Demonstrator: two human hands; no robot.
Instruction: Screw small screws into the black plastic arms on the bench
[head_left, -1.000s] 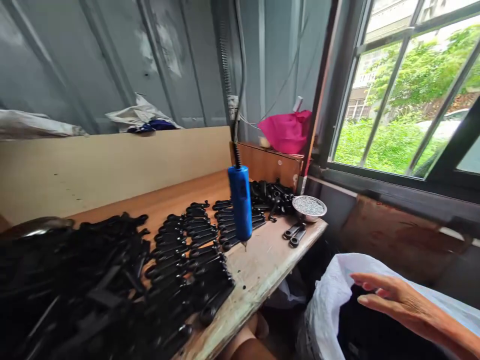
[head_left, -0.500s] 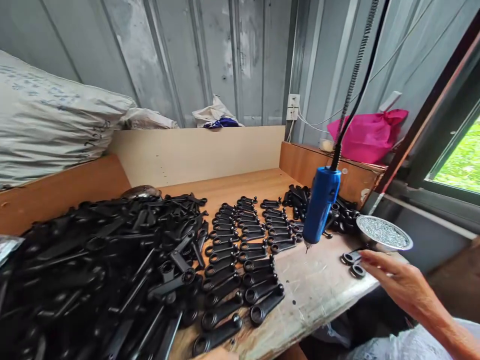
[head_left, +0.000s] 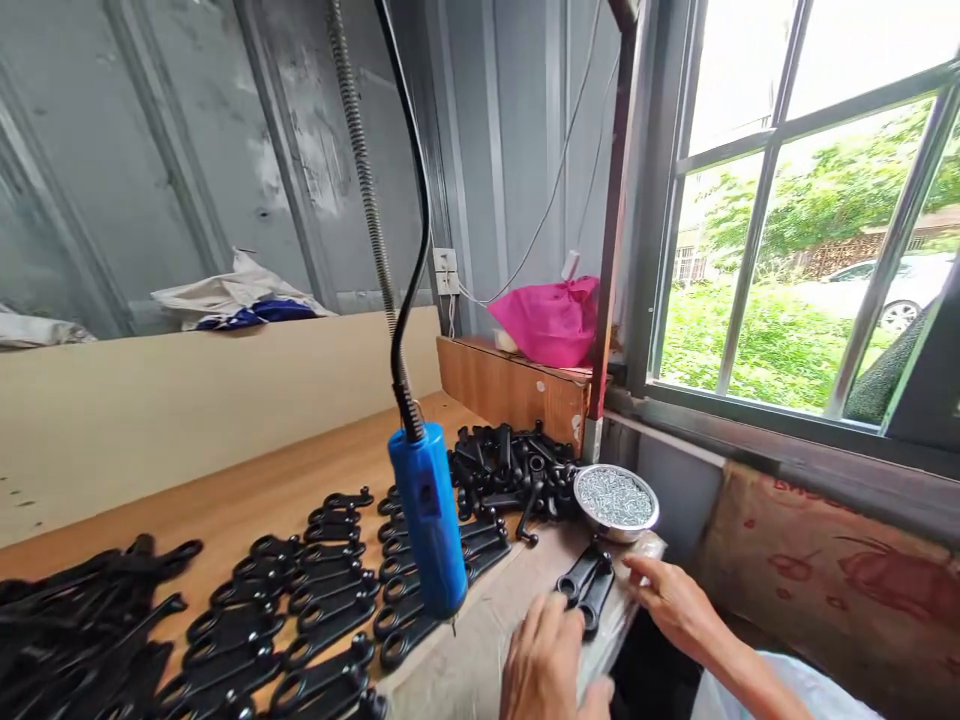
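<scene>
Two black crank-shaped handles (head_left: 589, 590), each with a ring at one end and a knob at the other, lie side by side near the bench's right edge. My left hand (head_left: 544, 655) is just in front of their ring ends, thumb apart from the fingers, with nothing visible in it. To their right is my right hand (head_left: 671, 605), its thumb and fingertips pinched together; whatever they hold is too small to make out. Behind the handles stands a metal bowl (head_left: 600, 526) full of small silvery pieces, perhaps screws. A blue electric screwdriver (head_left: 429, 520) hangs left of my hands, bit down.
Rows of black handles (head_left: 330, 580) cover the bench's middle, with a heap (head_left: 67, 620) at the left and another pile (head_left: 510, 470) behind the screwdriver. A pink bag (head_left: 551, 320) sits on the wooden ledge (head_left: 510, 375). A window (head_left: 802, 230) is at the right.
The view has turned right. My left hand has come from the bottom edge to the two handles by the bowl. My right hand is now beside them, off their ring ends.
</scene>
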